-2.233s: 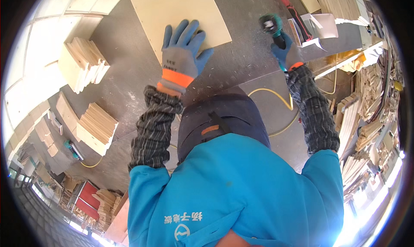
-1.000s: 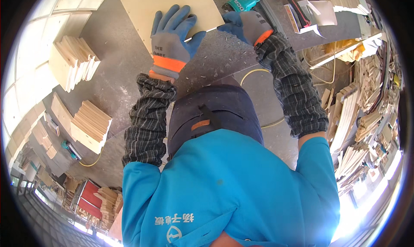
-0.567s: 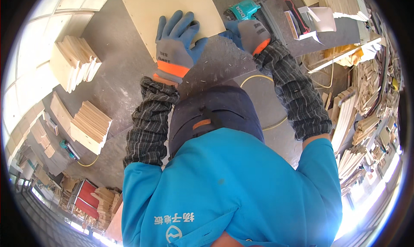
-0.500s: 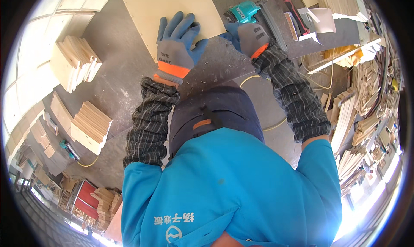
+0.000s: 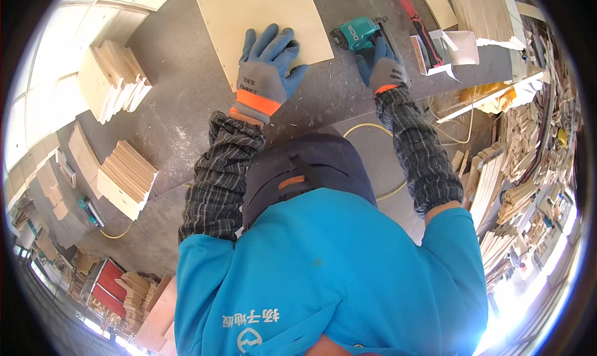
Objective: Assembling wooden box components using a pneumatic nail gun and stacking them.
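My left hand (image 5: pixel 268 64), in a grey and blue glove with an orange cuff, lies flat with fingers spread on a pale wooden board (image 5: pixel 261 11). It rests near the board's close edge. To the right, my right hand (image 5: pixel 387 71) wears the same kind of glove. Its thumb and fingers are apart and reach to the near side of a teal nail gun (image 5: pixel 359 34), over its handle end. Whether the fingertips touch the tool I cannot tell. The nail gun lies on the dark worktable (image 5: pixel 329 101), just right of the board.
Right of the nail gun lie a red and black tool (image 5: pixel 416 23) and an opened white box (image 5: pixel 457 48). Stacked boards stand at left (image 5: pixel 115 79) and lower left (image 5: pixel 127 175). A yellow hose (image 5: pixel 367 126) loops beyond the table edge. Timber piles (image 5: pixel 522 138) fill the right side.
My right hand has left the board's near right corner and moved right to the nail gun. My left hand stays spread on the board. The view has shifted slightly.
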Available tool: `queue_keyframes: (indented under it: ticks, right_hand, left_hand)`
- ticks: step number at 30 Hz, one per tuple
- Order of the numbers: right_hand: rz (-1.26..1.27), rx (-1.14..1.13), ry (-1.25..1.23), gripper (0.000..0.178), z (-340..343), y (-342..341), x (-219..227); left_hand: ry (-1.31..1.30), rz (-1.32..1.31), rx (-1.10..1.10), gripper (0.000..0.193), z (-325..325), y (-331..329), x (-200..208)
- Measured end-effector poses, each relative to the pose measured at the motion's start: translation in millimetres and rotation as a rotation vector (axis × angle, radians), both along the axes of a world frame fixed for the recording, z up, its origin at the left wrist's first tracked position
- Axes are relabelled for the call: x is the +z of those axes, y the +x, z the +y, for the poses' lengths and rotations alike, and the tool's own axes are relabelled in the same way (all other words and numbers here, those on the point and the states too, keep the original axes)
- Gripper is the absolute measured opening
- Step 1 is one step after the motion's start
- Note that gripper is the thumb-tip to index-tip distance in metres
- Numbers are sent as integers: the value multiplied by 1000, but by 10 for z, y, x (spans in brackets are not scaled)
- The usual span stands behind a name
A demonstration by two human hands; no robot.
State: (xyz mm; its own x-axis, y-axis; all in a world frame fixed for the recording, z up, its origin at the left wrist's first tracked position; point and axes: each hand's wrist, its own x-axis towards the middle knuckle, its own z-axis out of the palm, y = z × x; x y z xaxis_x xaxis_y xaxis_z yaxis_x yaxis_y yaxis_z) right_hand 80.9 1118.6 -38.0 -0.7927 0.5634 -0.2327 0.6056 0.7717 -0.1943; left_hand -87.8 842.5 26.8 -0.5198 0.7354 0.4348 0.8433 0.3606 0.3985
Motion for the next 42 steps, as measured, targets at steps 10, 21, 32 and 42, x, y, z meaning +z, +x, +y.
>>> queue_keyframes:
  ticks: [10, 21, 32, 42]
  right_hand:
    - [36, -48, -279, 66, 257, 106, 277]
    - [222, -344, -1035, 28, -723, 332, 2389]
    - [126, -319, -1002, 45, -900, 155, 2138]
    - [136, -324, -1013, 45, -984, 124, 2120]
  left_hand:
    - [39, -23, -1, 37, -2, 22, -37]
    - [46, -25, 2, 34, -45, 5, -45]
    - [10, -37, 22, 33, -44, 37, -59]
    - [-12, -38, 26, 35, -72, 32, -66]
